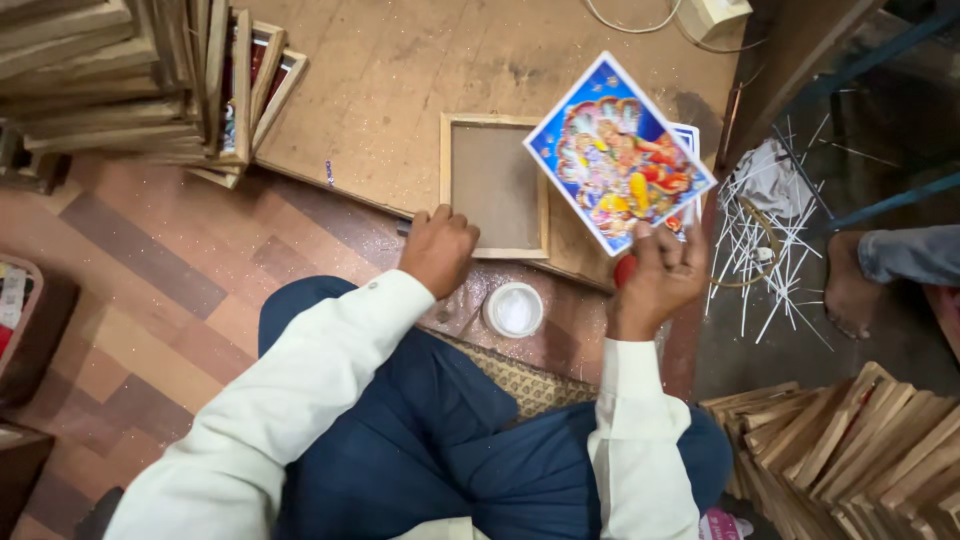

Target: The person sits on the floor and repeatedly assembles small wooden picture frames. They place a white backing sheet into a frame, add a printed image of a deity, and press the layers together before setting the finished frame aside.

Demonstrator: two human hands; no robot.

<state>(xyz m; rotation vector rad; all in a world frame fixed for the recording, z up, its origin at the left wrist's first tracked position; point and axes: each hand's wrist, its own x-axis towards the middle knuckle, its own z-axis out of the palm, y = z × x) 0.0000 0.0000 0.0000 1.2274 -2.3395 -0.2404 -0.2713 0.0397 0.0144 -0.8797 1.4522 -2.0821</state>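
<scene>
below, the wooden frame (495, 186) is lying flat on the board, the left hand (437, 248) resting curled at its lower corner, fingers together. the right hand (658, 278) is pinching a colourful square print (618, 152) above a round white tub (514, 309).

I see a patchwork brown floor (150, 260), a worn wooden board (400, 70) speckled with glitter, stacked wooden frames (110, 80) upper left, more frames (860, 440) lower right, scattered white sticks (770, 250).

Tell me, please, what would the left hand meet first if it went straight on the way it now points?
Probably the wooden frame: the left hand already rests at its near left corner.
</scene>
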